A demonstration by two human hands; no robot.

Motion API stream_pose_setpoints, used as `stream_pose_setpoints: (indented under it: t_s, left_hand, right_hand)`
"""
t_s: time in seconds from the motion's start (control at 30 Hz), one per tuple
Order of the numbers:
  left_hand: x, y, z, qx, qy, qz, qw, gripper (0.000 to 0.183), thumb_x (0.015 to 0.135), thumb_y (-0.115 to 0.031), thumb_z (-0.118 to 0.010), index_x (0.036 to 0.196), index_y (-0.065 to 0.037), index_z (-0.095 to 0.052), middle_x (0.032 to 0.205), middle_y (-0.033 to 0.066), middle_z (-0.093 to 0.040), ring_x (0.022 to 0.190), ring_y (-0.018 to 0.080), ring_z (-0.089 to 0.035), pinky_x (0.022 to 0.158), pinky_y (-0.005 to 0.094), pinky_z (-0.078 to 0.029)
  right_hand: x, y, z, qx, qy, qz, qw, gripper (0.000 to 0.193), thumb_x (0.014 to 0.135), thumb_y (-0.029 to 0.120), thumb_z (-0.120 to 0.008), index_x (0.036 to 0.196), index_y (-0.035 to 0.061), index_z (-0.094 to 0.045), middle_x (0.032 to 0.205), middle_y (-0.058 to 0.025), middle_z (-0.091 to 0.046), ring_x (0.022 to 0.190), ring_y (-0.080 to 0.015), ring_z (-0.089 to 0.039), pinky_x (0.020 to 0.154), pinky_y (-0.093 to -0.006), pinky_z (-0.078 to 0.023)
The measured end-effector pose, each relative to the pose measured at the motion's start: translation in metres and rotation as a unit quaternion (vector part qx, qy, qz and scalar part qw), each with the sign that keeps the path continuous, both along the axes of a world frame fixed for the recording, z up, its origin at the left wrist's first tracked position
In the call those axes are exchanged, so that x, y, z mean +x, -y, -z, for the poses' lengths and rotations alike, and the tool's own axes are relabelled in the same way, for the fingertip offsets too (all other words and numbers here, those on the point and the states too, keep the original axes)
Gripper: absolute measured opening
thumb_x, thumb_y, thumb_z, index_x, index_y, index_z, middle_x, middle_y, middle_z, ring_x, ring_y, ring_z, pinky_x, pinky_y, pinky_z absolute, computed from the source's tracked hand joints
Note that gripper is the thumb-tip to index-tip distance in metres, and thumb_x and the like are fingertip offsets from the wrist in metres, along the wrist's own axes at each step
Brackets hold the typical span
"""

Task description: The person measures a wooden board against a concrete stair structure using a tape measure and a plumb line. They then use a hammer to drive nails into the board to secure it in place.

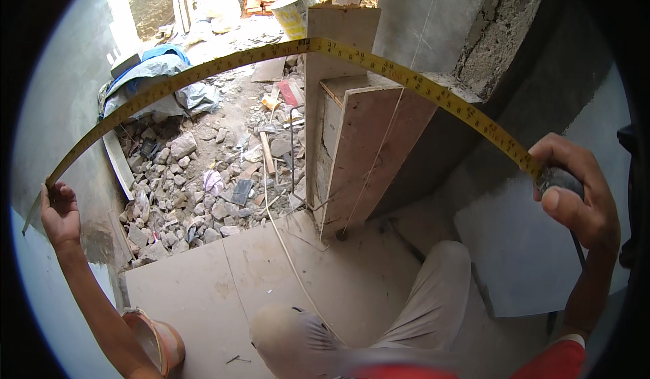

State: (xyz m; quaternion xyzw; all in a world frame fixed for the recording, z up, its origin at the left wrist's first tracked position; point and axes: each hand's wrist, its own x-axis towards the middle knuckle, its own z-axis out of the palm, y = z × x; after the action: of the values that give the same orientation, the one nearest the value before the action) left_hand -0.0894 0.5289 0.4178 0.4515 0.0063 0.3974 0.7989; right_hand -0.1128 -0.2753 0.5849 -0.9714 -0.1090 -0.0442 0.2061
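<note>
Left hand: fingers gripped tape near its free end, left of the boarded post. Right hand: fingers wrapped round tape case, right of the post. Tape bowed upward between them, crossing the post in view. Rubble lay left of the post.

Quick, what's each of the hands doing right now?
Left hand: closed, pinching the yellow measuring tape near its end.
Right hand: closed, holding the tape's case.
</note>
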Motion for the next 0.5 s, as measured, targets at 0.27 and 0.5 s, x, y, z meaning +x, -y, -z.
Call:
stream_pose_setpoints:
  t_s: [0.27, 0.5]
  left_hand:
    - [-0.055, 0.025, 0.050, -0.056, -0.020, 0.025, 0.998, 0.022, 0.108, -0.022, -0.054, 0.107, -0.003, -0.065, 0.104, 0.0072, -0.068, 0.089, 0.0184, -0.060, 0.074, 0.0308, -0.051]
    - [-0.072, 0.128, 0.082, -0.112, -0.051, 0.020, 0.992, 0.019, 0.108, -0.024, -0.056, 0.110, -0.007, -0.064, 0.101, 0.0028, -0.067, 0.087, 0.0153, -0.060, 0.073, 0.0286, -0.051]
  right_hand:
    - [0.002, 0.104, 0.139, 0.046, -0.167, -0.189, 0.967, 0.049, 0.073, 0.030, -0.067, 0.114, 0.0019, -0.067, 0.098, -0.0150, -0.066, 0.088, -0.0311, -0.063, 0.080, -0.0397, -0.051]
    - [0.031, 0.153, 0.192, 0.063, -0.215, -0.227, 0.948, 0.055, 0.075, 0.029, -0.064, 0.123, 0.0030, -0.063, 0.114, -0.0158, -0.066, 0.107, -0.0329, -0.061, 0.095, -0.0426, -0.049]
